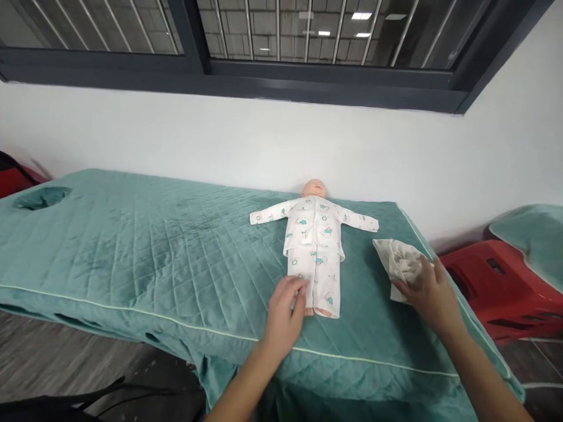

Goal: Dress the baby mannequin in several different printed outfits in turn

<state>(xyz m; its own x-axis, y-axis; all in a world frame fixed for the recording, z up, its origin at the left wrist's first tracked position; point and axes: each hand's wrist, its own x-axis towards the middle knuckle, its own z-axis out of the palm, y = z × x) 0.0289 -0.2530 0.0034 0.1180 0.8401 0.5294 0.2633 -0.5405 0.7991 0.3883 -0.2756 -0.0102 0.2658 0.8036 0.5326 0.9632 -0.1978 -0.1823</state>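
A baby doll lies on its back on the green quilted bed cover, arms spread out. It wears a white printed top and matching trousers, with its pinkish feet just showing at the cuffs. My left hand is at the trouser leg on the left, its fingers curled in toward the thumb; whether cloth is pinched between them is hidden. To the right of the doll, my right hand grips a bunched white cloth, fingers and thumb closed on its right side.
The green quilted cover drapes over the bed's front edge and has a face hole at the far left. A white wall and barred window stand behind. A red plastic stool with a green cushion is at right.
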